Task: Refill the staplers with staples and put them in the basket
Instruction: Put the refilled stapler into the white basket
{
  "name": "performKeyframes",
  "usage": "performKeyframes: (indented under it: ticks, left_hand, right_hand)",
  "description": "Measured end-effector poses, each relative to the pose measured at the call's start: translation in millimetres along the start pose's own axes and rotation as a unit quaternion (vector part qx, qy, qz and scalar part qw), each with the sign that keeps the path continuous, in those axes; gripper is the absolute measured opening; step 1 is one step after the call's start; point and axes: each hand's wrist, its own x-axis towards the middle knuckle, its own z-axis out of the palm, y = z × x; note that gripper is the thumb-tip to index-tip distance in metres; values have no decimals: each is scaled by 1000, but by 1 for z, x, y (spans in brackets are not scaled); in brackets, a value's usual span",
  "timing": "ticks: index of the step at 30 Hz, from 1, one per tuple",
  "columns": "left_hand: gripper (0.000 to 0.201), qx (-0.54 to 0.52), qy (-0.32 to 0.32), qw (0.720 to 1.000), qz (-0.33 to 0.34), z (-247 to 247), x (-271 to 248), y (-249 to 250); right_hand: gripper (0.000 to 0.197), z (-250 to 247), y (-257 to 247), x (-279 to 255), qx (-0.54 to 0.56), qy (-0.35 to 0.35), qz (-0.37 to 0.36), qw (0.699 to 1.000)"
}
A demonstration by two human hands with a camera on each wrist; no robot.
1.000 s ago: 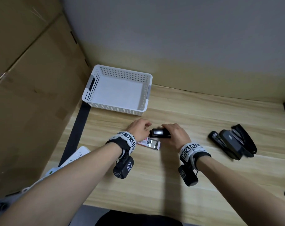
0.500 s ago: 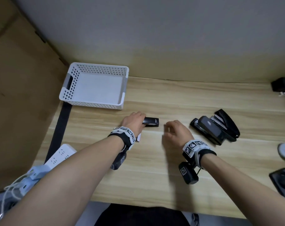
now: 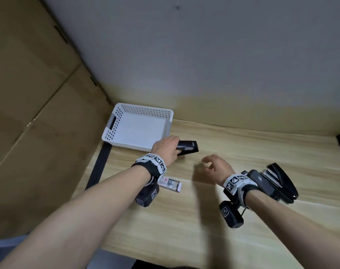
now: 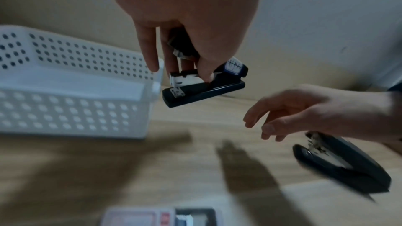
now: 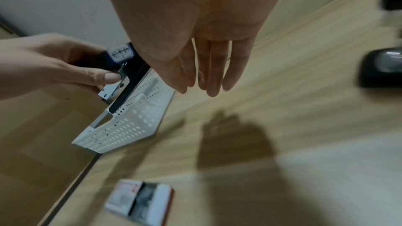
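Setting: wooden desk [image 3: 213,220] set against a grey wall, cardboard panels at 9 o'clock.
Small stapler [image 3: 187,147]: held off the desk in the left hand [image 3: 166,150], thumb and fingers pinched round its metal front end, just beside the basket's near right corner; a white label is seen on its top [image 4: 233,66].
Basket [image 3: 114,133]: white, perforated, placed at 11 o'clock on the desk.
Right hand [image 3: 215,167]: raised above the desk at centre, fingers loose and nearly straight, nothing held.
Other staplers [image 3: 277,183]: black, lying at 3 o'clock, partly hidden behind the right wrist.
Staple box [image 3: 170,184]: opened, lying flat under the left wrist.
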Motion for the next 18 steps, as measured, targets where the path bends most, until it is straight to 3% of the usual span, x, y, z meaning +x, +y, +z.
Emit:
performKeyframes:
  ticks: [8, 13, 18]
  left_hand:
    - [24, 35, -1, 997, -69, -69, 20, -104]
    - [27, 19, -37, 989, -145, -62, 34, -175]
    - [21, -32, -67, 974, -212, -47, 57, -220]
  right_hand:
    - [28, -23, -106, 80, 27, 44, -37, 998]
    - [23, -12, -141, 115, 30, 29, -35, 999]
    - [25, -2, -145, 139, 24, 22, -28, 999]
